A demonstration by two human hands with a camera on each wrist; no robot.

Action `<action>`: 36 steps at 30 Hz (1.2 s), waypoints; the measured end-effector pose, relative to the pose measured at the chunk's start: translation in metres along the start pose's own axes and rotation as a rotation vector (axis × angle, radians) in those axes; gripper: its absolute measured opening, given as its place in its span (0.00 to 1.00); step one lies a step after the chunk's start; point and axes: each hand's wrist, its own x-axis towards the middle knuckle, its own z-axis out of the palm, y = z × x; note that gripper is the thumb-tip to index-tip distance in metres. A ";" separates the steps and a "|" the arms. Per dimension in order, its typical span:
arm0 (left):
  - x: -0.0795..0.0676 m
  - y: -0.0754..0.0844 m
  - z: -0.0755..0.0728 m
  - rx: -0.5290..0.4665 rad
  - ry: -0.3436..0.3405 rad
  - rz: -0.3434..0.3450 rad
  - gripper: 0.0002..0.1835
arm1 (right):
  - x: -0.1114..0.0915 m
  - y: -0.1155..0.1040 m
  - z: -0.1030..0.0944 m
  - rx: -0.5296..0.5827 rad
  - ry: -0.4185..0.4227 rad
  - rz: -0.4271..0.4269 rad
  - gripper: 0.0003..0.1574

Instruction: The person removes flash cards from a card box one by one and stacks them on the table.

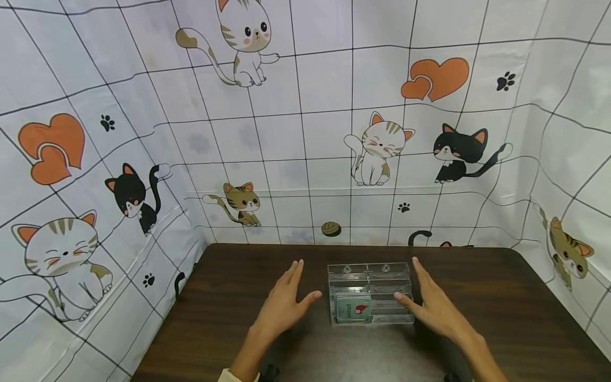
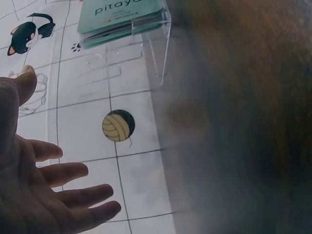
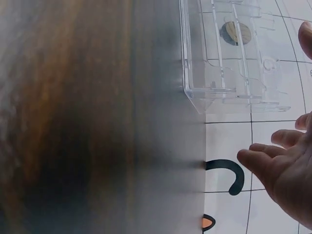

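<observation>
One huge white sheet printed with grid lines and cartoon cats takes up most of the view, standing behind the clear holder and off to both sides of it. Next biggest is the dark wood surface, which is what the holder sits on.

Then the clear holder itself: see-through plastic, two columns of stepped slots. That's the thing everything's centred on.

Both hands flank it. Left grip is just off the holder's left side, fingers straight, thumb spread away, nothing in it. Right grip is just off the right side, same deal: fingers extended, nothing held. Its thumb overlaps the holder in the head view, but the right wrist view shows them apart, so I'd say no contact.

Smallest of the lot is the teal card stack, labelled "pitaya", in the holder's left column, in the slot nearest the person. I can't spot cards in the other slots.

My read: the step in hand is just framing the holder from both sides, nothing gripped. If the holder's to be handled, the next move calls for bringing both hands inward evenly, without tipping those cards.
</observation>
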 end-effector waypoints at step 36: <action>0.002 0.012 0.042 -0.166 0.147 0.226 0.27 | 0.000 0.003 0.011 0.076 0.080 -0.184 0.55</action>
